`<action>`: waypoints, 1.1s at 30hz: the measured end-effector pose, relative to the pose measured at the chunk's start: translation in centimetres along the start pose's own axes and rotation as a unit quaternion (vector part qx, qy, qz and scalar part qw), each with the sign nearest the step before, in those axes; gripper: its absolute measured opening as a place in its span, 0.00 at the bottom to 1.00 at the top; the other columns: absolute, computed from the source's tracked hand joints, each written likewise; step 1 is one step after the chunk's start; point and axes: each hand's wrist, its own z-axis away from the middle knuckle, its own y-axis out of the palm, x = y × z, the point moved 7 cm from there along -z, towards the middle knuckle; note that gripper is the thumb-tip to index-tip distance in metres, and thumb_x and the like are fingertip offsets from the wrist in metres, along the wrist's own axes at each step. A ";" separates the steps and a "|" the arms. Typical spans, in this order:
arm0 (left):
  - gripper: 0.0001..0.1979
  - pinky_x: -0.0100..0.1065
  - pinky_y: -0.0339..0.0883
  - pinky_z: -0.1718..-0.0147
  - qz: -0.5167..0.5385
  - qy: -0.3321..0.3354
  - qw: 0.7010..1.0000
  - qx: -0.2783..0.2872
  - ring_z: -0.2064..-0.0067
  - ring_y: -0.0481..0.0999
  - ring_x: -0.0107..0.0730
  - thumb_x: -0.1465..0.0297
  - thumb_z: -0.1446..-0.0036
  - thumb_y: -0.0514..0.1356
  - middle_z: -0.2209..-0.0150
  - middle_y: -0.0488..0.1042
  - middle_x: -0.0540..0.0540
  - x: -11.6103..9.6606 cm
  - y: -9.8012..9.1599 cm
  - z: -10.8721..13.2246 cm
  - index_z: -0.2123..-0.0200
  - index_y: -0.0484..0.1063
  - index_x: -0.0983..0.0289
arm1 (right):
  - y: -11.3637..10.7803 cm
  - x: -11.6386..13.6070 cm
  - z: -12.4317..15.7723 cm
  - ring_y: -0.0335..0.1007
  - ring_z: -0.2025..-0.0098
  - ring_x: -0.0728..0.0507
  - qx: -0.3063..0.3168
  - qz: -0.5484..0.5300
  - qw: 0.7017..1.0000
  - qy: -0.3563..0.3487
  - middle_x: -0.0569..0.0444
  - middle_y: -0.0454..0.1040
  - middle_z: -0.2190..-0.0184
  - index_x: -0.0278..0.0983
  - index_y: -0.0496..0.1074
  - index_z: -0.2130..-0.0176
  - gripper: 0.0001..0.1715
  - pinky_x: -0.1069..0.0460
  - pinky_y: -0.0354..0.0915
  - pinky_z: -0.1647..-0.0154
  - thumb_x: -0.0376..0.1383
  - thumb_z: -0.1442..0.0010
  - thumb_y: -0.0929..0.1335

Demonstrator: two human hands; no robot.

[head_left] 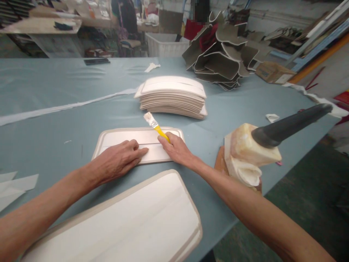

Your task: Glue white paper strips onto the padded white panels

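Nearest the camera lies a large pale rounded fabric-covered panel (131,225), set aside on the blue-grey cloth-covered table (40,109). Just beyond it, the left hand (120,160) presses flat, fingers together, on a smaller beige rounded panel with a folded border (122,140), apparently steadying it. The right hand (174,147) pinches the yellow-handled bristle brush (155,125), tip raised over the panel's far edge. To the right stands a glue-crusted pot with a dark handle (253,153), within easy reach. Farther off sits a neat stack of beige panels (173,96), then a heap of curled grey pieces (220,58).
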 end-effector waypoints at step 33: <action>0.15 0.41 0.78 0.40 -0.028 -0.093 0.978 -0.185 0.41 0.82 0.38 0.69 0.27 0.56 0.44 0.84 0.58 2.0 -0.6 12.2 0.44 0.79 0.58 | 0.7 7.8 -1.3 0.72 0.63 0.42 0.080 -0.044 0.988 -0.122 0.52 0.81 0.63 0.39 0.82 0.56 0.22 0.49 0.63 0.60 0.50 0.34 0.67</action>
